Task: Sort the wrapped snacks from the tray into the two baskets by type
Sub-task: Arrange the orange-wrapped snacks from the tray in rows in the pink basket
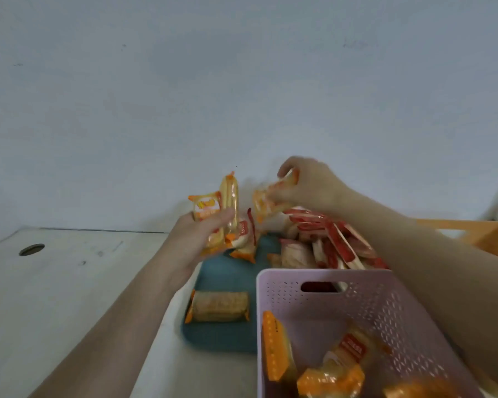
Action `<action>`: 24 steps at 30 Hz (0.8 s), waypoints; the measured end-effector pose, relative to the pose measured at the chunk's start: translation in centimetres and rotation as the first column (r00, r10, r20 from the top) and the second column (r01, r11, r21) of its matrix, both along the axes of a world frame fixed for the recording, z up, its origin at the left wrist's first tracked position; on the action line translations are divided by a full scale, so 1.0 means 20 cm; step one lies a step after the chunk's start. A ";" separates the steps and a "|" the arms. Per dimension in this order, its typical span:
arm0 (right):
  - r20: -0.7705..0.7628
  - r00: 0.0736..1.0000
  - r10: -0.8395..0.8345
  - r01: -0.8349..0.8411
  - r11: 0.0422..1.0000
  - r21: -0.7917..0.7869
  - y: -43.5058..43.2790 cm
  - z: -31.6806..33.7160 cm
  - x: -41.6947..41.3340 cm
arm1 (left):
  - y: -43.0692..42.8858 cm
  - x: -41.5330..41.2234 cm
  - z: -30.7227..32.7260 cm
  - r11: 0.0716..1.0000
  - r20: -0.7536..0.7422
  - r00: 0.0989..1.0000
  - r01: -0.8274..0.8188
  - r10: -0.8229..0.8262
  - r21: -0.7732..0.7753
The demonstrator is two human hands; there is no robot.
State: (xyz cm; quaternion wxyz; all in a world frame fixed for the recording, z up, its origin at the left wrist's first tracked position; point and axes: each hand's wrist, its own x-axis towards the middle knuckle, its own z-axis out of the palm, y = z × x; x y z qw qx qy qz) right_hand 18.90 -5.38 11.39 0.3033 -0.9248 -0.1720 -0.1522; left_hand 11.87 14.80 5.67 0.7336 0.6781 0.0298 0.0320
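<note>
Head view, mid-sort: gripping orange-wrapped snacks (230,196) in left hand (199,237), pinching another orange packet (266,203) in right hand (311,188), both above teal tray (224,280). Probably next: bringing them down to pink basket (385,300) under right forearm, then letting go there, leaving red-wrapped snacks (337,239) below right wrist.

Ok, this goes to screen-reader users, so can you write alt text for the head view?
A person's left hand grips a few orange-wrapped snacks and the right hand pinches another orange packet above a teal tray. Red-wrapped snacks are piled on the tray, one orange snack lies at its near end, and a lilac basket in front holds several orange ones.
</note>
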 end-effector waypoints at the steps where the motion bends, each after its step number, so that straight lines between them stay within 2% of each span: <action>1: -0.083 0.996 0.009 0.008 0.979 0.205 -0.04 0.07 -0.05 | -0.02 -0.04 0.05 0.999 0.045 0.999 0.029 -0.028 -0.039; 2: -0.180 0.982 0.062 0.010 0.927 0.375 -0.10 0.12 -0.12 | -0.05 -0.10 0.10 0.996 0.091 0.994 0.066 -0.060 -0.060; 4: -0.353 0.908 0.225 -0.011 0.856 0.517 -0.20 0.18 -0.25 | -0.11 -0.19 0.18 0.989 0.186 0.974 0.139 -0.129 -0.045; 6: -0.432 0.839 0.330 -0.060 0.846 0.529 -0.30 0.17 -0.39 | -0.19 -0.27 0.22 0.984 0.244 0.955 0.149 -0.168 0.093; 9: -0.418 0.845 0.333 -0.092 0.861 0.501 -0.39 0.09 -0.56 | -0.31 -0.37 0.21 0.925 0.312 0.933 0.054 -0.181 0.376; 11: -0.393 0.875 0.284 -0.105 0.902 0.419 -0.41 0.02 -0.63 | -0.38 -0.41 0.17 0.884 0.332 0.925 0.010 -0.187 0.468; 14: -0.328 0.922 0.207 -0.105 0.948 0.301 -0.44 -0.02 -0.69 | -0.43 -0.43 0.13 0.912 0.340 0.920 0.041 -0.194 0.409; 18: -0.267 0.954 0.133 -0.046 0.950 0.308 -0.46 0.01 -0.67 | -0.35 -0.32 0.13 0.912 0.401 0.916 -0.180 0.019 0.368; 21: -0.245 0.962 0.117 -0.074 0.981 0.178 -0.43 0.03 -0.59 | -0.21 -0.18 0.08 0.849 0.316 0.936 -0.290 0.154 0.442; 24: -0.323 0.935 0.150 -0.177 0.982 -0.058 -0.30 0.01 -0.41 | -0.10 0.00 -0.03 0.693 0.162 0.975 -0.222 0.153 0.686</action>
